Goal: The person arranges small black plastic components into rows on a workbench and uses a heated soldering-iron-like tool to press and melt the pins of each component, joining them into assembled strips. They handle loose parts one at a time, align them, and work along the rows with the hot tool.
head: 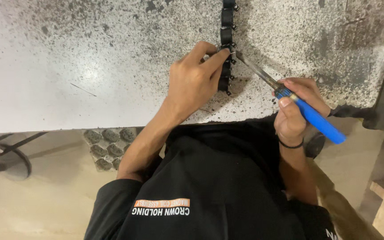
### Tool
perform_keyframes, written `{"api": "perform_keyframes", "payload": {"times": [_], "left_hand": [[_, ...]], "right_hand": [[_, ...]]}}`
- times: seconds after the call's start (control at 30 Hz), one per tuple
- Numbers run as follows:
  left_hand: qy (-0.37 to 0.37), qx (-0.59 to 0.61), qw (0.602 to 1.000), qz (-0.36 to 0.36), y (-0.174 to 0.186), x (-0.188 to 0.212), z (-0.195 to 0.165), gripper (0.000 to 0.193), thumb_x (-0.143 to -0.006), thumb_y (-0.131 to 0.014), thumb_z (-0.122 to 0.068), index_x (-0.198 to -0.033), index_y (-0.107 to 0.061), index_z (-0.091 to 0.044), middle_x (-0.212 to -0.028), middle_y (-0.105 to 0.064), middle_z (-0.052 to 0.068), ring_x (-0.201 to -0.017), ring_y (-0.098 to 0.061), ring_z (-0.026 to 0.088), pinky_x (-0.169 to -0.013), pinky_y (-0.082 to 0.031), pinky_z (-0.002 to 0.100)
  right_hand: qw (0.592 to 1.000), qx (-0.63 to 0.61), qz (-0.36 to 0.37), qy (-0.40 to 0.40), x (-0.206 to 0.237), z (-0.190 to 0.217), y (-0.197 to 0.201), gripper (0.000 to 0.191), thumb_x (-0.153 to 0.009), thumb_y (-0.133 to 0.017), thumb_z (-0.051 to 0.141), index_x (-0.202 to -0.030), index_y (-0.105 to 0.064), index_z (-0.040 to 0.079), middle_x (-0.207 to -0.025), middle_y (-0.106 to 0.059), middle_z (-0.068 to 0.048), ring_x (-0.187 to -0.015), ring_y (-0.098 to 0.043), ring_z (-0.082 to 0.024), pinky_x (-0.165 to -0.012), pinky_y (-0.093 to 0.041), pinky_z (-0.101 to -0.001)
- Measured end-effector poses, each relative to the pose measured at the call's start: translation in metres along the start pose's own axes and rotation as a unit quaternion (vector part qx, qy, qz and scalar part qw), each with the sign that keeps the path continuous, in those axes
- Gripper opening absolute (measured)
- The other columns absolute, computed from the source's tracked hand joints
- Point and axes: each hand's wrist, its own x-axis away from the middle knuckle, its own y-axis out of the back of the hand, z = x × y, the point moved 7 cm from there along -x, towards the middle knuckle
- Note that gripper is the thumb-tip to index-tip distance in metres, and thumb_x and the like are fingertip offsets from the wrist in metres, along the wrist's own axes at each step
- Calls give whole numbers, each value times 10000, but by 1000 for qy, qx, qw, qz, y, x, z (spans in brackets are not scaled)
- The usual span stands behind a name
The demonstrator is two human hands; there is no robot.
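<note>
My left hand (195, 80) pinches and half hides the black coil row (226, 26), cut off at the top edge; my right hand (296, 109) grips a blue-handled soldering iron (316, 119) over the speckled desk (90, 66).

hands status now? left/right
Left hand: closed, pinching the black strip of parts.
Right hand: closed on the blue-handled soldering iron.

Quick count from where I'm standing: two hands (192, 82) at work, one blue-handled soldering iron (310, 115), one row of black coils (226, 44), one wristband (290, 145), one speckled table (67, 66).
</note>
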Motion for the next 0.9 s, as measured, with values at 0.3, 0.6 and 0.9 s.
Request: {"api": "perform_keyframes", "payload": {"times": [0.3,0.6,0.9], "left_hand": [[4,-49,996,68,-12,-8,3,92,-945,-711,-12,-1028,-746,-32,-955,-630,93,-585,-624,159,-459,-489,308],[8,12,999,52,-20,-5,11,74,-932,-730,5,-1001,-754,-10,-975,-649,90,-595,-621,128,-446,-493,256],[15,55,997,43,-9,-3,9,115,-935,-731,30,-1047,-744,4,-1014,-635,72,-684,-685,176,-562,-577,296]], "right_hand": [[1000,4,10,-23,-4,0,-5,315,-915,-697,70,-1165,-676,-121,-1075,-652,-246,-833,-682,-290,-741,-613,-339],[999,-28,7,-24,-3,-5,1,309,-918,-685,57,-1164,-673,-129,-1058,-663,-254,-814,-676,-290,-718,-606,-354],[999,-33,-2,6,0,-7,4,294,-933,-685,55,-1182,-667,-100,-1092,-644,-239,-867,-678,-294,-740,-614,-374]]}}
